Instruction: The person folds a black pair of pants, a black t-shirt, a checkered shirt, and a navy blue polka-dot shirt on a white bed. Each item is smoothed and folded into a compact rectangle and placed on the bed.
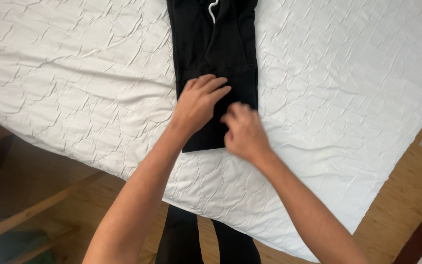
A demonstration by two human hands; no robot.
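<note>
— What's on the bed [74,88]?

— A black garment [216,54], folded into a long narrow strip, lying on the crinkled white quilted cover. It runs from the top edge of the view down toward the near edge of the bed and ends a little short of that edge. A thin white cord [213,11] shows on it near the top.

— Where are the hands?

— Both are on the lower end of the garment. The left hand [199,105] lies palm down on the cloth with its fingers straight, close together and pointing up and to the right. It presses flat and grips nothing.

— And the right hand [244,131]?

— It sits just beside the left, at the lower right corner of the strip, partly over the white cover. Its fingers are curled and bunched at the fabric's edge. It looks blurred, so I cannot tell whether it has pinched the cloth or only touches it.

— Anything else around?

— A wooden floor [396,205] shows at the right beyond the bed's corner, and the person's dark trousers [181,239] appear below the near edge.
</note>
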